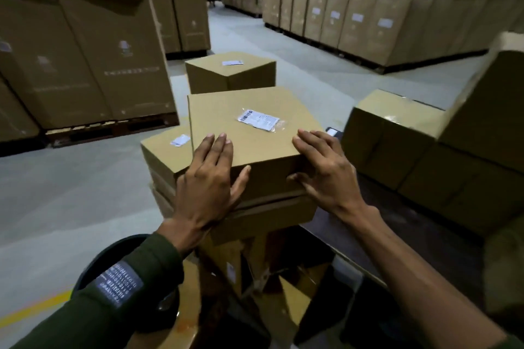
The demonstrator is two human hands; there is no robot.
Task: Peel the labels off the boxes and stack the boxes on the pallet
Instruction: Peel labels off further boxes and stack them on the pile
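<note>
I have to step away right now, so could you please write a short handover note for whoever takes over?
Left hand: flat on the top box, fingers straight.
Right hand: open at the box's near right corner, fingers spread.
The top box sits on a stack; its label is still stuck on.
Two more boxes behind, near and far, also carry labels.
Left: peel the labels, stack the boxes on the pallet.

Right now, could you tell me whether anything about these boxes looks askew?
Yes. The top box under both hands sits rotated on its stack, overhanging the boxes below. Its label is still on, wrinkled beneath clear tape.
</note>
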